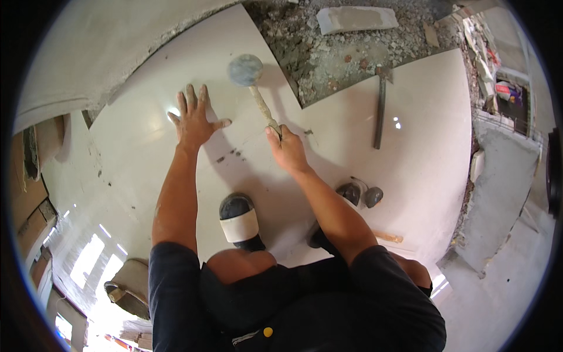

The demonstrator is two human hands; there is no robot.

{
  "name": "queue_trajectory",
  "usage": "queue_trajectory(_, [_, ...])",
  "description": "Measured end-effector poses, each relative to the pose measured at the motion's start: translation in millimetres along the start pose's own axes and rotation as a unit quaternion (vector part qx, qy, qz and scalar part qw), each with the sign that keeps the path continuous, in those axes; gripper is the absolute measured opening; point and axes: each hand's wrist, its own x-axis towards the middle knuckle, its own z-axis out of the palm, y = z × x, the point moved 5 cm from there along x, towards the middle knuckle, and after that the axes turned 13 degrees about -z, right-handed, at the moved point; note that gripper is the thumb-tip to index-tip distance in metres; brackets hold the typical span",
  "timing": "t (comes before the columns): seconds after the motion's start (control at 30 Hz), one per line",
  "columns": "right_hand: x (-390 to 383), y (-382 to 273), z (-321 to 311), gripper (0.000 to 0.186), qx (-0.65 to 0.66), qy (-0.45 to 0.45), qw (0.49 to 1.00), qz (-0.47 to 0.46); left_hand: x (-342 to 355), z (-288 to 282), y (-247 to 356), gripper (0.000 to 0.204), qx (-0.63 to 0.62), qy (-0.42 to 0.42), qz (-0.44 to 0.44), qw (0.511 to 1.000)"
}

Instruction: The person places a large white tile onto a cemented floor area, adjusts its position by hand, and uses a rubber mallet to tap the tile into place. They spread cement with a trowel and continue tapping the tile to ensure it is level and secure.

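My left hand (196, 123) lies flat on a large glossy white floor tile (176, 70), its fingers spread and nothing in it. My right hand (287, 148) is closed around the handle of a mallet (245, 70) with a round grey head and a dirty, wrapped-looking handle. The mallet's head is over the same tile, to the right of my left hand, and casts a shadow beside it. Whether the head touches the tile I cannot tell. Dark smudges (229, 155) mark the pale surface below my hands.
A dark-handled hammer (380, 111) lies on the right-hand tile. Beyond the tile edge is rough rubble (358, 64) with a pale slab piece (356, 20). My sandalled foot (237, 214) stands on the tiles. A bucket (130, 287) is at lower left; a dark rounded object (373, 197) lies right.
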Motion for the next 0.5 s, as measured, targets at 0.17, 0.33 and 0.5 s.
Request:
queue_trajectory(0.17, [37,-35,-4,0.046,0.115,0.056,0.987,-0.102,-1,-6,1,0.113,0.0,0.006,-0.003,1.0])
queue_trajectory(0.33, [76,-37,4,0.048,0.014,0.013,1.0,-0.025,1,-6,1,0.113,-0.004,0.005,-0.003,1.0])
queue_trajectory(0.5, [72,-29,1,0.053,0.027,0.046,0.997,-0.051,0,-8,1,0.114,-0.01,-0.004,-0.005,1.0])
